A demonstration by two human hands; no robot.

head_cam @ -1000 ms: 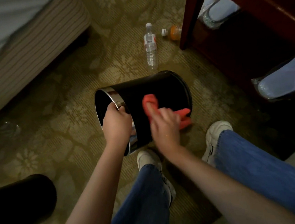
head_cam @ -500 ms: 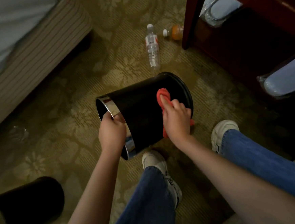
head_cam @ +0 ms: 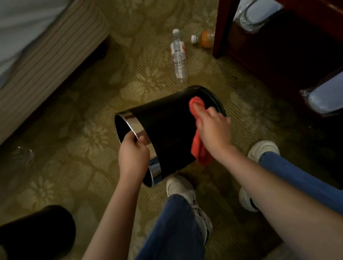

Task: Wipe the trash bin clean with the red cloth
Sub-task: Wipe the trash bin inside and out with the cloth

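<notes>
Fingers (head_cam: pixel 129 138) of the left hand (head_cam: pixel 133 153) curl round the rim of the trash bin (head_cam: pixel 166 128), which is tilted over the carpet (head_cam: pixel 74 127). The right hand (head_cam: pixel 213 130) grips the red cloth (head_cam: pixel 200 150), pressed near its base. The water bottle (head_cam: pixel 179 57) label is unreadable, and the carpet is open leftward.

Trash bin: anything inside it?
Only a dark sliver of the trash bin interior shows past its chrome rim, nothing seen there; its wall and the left hand cover the rest.

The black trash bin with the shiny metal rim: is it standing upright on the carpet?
No, the black trash bin is tipped on its side, with the left hand gripping its shiny metal rim.
</notes>
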